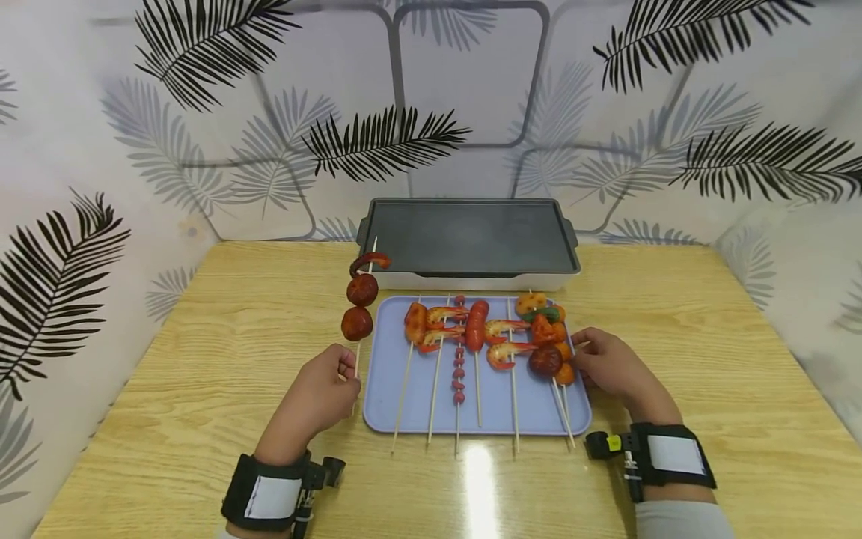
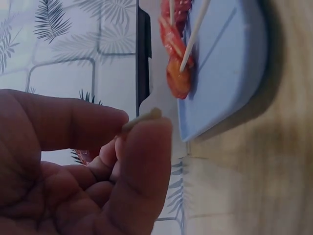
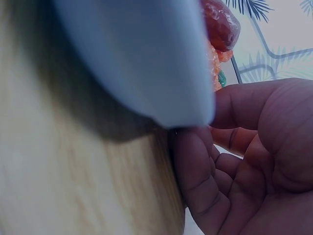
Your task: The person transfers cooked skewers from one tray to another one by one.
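Observation:
My left hand (image 1: 323, 393) pinches the lower stick of a skewer (image 1: 358, 324) between thumb and finger, left of the tray. The skewer stands nearly upright, with two brown-red mushroom-like pieces and a curled tentacle-like piece near its tip. In the left wrist view the stick's end shows between the fingertips. At the tray's right edge, my right hand (image 1: 609, 367) grips the rim of the lilac tray (image 1: 377, 404), thumb above and fingers beneath. On that tray lie several skewers, among them a sausage (image 1: 477, 326), shrimp (image 1: 509, 352) and a brown mushroom-like piece (image 1: 545, 361).
Behind the tray stands a dark flat griddle (image 1: 471, 236) with a white base and side handles. Everything rests on a light wooden table (image 1: 222, 352). A leaf-patterned curtain (image 1: 431, 90) hangs along the back and sides.

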A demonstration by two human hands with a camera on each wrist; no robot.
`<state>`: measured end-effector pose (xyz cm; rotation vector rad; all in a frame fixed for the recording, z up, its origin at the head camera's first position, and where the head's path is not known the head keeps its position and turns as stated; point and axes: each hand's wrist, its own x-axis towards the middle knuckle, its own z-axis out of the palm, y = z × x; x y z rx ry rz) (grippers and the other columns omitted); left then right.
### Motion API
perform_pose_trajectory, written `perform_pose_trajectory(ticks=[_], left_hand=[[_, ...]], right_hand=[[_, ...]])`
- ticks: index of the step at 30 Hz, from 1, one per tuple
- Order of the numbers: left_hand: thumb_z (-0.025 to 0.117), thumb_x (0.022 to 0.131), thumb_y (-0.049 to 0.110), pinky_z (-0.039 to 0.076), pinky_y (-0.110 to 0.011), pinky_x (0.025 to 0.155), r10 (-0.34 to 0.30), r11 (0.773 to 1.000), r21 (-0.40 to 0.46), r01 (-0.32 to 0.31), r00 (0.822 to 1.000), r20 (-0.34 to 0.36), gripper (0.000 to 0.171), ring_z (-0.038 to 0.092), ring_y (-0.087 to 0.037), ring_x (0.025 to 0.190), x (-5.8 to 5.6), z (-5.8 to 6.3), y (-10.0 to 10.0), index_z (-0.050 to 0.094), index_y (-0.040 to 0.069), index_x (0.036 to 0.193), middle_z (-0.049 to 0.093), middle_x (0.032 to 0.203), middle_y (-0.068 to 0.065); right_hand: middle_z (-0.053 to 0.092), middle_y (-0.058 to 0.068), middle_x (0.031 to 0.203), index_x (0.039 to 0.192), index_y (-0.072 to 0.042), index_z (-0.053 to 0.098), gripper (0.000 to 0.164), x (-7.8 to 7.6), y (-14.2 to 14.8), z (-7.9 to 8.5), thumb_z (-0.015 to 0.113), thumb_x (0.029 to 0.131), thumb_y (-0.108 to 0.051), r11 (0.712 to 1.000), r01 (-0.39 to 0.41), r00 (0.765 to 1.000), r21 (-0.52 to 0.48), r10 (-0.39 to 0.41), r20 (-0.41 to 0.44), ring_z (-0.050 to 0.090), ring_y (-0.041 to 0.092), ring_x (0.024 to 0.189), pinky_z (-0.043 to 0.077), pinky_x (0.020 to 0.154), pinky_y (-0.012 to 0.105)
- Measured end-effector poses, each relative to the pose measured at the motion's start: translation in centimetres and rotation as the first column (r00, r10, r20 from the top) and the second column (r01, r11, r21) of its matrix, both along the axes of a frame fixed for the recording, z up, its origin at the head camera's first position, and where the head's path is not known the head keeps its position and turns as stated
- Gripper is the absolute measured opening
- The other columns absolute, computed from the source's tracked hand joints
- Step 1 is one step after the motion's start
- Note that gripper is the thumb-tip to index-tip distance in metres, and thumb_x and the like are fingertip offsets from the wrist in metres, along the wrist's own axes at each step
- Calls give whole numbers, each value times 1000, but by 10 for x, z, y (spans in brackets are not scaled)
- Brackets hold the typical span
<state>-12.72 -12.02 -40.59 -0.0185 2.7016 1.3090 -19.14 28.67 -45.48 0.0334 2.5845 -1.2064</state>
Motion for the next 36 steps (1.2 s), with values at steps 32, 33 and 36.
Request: perform_pose_trajectory(ticks=[32,33,36], left_hand=[[54,80,-5,37,-30,56,-91,988,-122,96,995,51,13,47,-20,64,12,-18,27,57,0,91,52,76,-6],[54,80,-5,37,-30,56,-95,987,-130,100,995,42,11,46,-20,64,12,-17,28,57,0,89,52,75,-6],[55,80,-5,35,-29,55,-116,980,-161,115,993,2,9,44,-19,63,11,-16,31,54,3,82,49,72,-5]], right_hand=[[62,17,97,127,6,52,35,-1,4,1,54,96,-9,1000,1,1000,4,-1,7,59,23,78,51,66,33],[62,17,96,126,6,52,34,-1,4,1,54,96,-9,1000,0,1000,4,0,3,59,23,78,51,66,33],[62,16,95,126,7,52,34,0,4,1,54,95,-9,1000,-1,1000,-1,1,-4,59,22,77,51,66,33]])
